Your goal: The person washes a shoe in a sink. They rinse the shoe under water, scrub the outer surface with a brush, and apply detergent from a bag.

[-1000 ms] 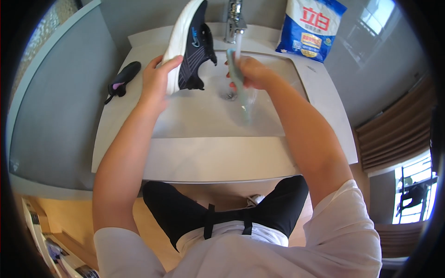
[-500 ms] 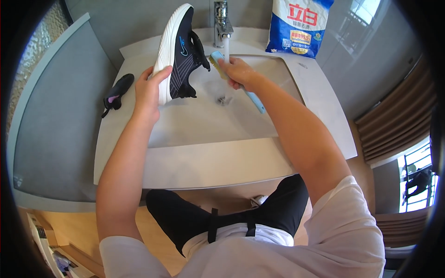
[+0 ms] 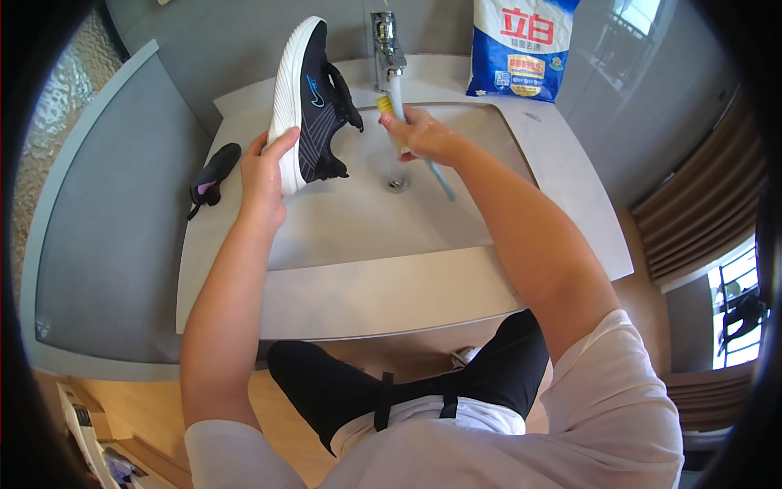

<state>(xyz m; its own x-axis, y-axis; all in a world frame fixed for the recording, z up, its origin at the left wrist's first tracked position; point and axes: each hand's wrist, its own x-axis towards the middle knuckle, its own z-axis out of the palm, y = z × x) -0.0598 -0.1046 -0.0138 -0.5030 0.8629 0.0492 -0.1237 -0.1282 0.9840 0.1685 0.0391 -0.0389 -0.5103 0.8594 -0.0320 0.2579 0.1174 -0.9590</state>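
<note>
My left hand (image 3: 267, 167) is closed round a black sneaker (image 3: 317, 114) with a thick white sole. The shoe stands toe up over the left side of the sink (image 3: 350, 228), its sole turned left. In my right hand (image 3: 422, 134) is a scrub brush (image 3: 441, 179) with a light blue handle and yellow bristles. The bristles face up and left, beside the water running from the chrome faucet (image 3: 388, 50). My fingers hide the middle of the brush. Water falls toward the drain (image 3: 396, 184).
A dark shoe-like item (image 3: 216, 174) with a purple inside lies on the left counter. Behind the sink at the right stands a blue and white detergent bag (image 3: 523, 50). A grey partition (image 3: 106, 220) borders the left side, and a brown curtain (image 3: 692, 191) hangs at the right.
My right hand has turned the brush so that its yellow bristles show more and its blue back less. The sneaker sits slightly lower in the picture, still in my left hand.
</note>
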